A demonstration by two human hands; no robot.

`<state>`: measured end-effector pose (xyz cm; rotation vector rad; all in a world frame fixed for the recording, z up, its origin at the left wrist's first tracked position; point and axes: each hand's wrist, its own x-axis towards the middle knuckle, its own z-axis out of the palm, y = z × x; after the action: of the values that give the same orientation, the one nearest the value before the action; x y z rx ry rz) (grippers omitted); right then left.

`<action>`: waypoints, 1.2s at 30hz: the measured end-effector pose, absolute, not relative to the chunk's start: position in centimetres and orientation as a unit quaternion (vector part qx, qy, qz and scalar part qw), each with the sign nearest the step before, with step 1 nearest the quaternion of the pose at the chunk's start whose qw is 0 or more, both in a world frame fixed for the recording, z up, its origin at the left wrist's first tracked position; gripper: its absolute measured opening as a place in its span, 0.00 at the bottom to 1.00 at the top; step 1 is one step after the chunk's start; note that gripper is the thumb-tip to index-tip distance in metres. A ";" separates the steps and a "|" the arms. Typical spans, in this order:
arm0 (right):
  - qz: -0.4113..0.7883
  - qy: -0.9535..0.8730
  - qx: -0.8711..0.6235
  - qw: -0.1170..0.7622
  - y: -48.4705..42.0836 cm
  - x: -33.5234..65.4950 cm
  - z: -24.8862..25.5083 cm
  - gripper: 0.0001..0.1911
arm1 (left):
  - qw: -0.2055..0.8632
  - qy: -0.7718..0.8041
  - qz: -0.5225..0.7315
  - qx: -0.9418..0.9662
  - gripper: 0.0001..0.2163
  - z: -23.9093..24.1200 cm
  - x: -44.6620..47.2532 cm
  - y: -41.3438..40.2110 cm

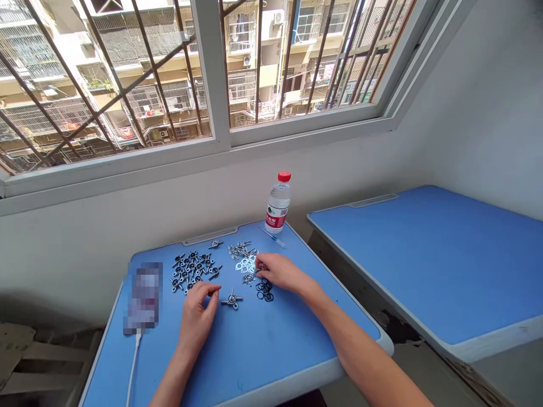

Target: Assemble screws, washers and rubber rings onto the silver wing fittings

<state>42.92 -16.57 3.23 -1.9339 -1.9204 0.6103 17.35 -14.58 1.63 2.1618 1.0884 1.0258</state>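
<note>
Blue tabletop [275, 345] filled the lower middle of the frame, below a barred window [207, 73] that spanned the upper part. One loose metal fitting [232, 300] lay in the lower middle of the frame, between the two hands. Its longest bar ran roughly left to right across the frame, with a ring end pointing toward the lower edge.

The left hand [199, 308] was the nearer: its thumb and forefinger stood just beside the left end of the bar, apart from it. These digits were parted by a narrow gap, with nothing visible between them. The right hand [276, 270] lay to the upper right of the fitting, fingers curled down at the silver plates [244, 265]. Whether its fingertips gripped a part could not be determined.

Small metal pieces [248, 279] lay just left of the right hand's fingertips; black rings [265, 290] lay directly below that hand in the frame. Long metal pins [242, 250] lay above the plates. A group of black-centred fittings [193, 267] occupied the area above the left hand, left of centre.
</note>
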 end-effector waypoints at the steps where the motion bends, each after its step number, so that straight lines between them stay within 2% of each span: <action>1: 0.217 -0.674 -0.683 0.177 -16.6 43.0 3.2 0.04 | 0.254 0.401 0.377 0.796 0.11 1.6 17.3 -14.6; 6: 0.221 -0.664 -0.684 0.209 -17.0 43.1 3.9 0.04 | 0.261 0.402 0.380 0.791 0.11 1.9 17.4 -14.7; 9: 0.239 -0.645 -0.675 0.267 -17.4 42.6 4.5 0.05 | 0.264 0.393 0.385 0.792 0.11 2.1 17.4 -14.8; 13: 0.380 -0.604 -0.583 0.389 -17.9 40.5 4.6 0.05 | 0.272 0.372 0.384 0.800 0.10 2.3 17.5 -15.0; 22: 0.447 -0.629 -0.509 0.381 -18.2 37.9 3.6 0.08 | 0.297 0.350 0.349 0.817 0.11 2.3 18.0 -15.4; 28: 0.441 -0.640 -0.502 0.380 -18.5 37.5 4.0 0.09 | 0.296 0.325 0.339 0.832 0.12 2.1 18.2 -15.5; 32: 0.422 -0.631 -0.512 0.402 -18.5 37.0 3.6 0.06 | 0.248 0.325 0.364 0.837 0.11 2.1 18.2 -15.6; 34: 0.390 -0.618 -0.537 0.421 -18.6 36.8 3.5 0.05 | 0.181 0.335 0.394 0.837 0.11 2.2 18.2 -15.7; 36: 0.376 -0.615 -0.550 0.421 -18.7 36.5 3.5 0.08 | 0.101 0.332 0.407 0.845 0.10 2.3 18.1 -15.8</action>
<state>36.55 -18.67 3.48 -1.3785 -1.5411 0.9430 18.14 -15.81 2.30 2.4955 0.9809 1.2030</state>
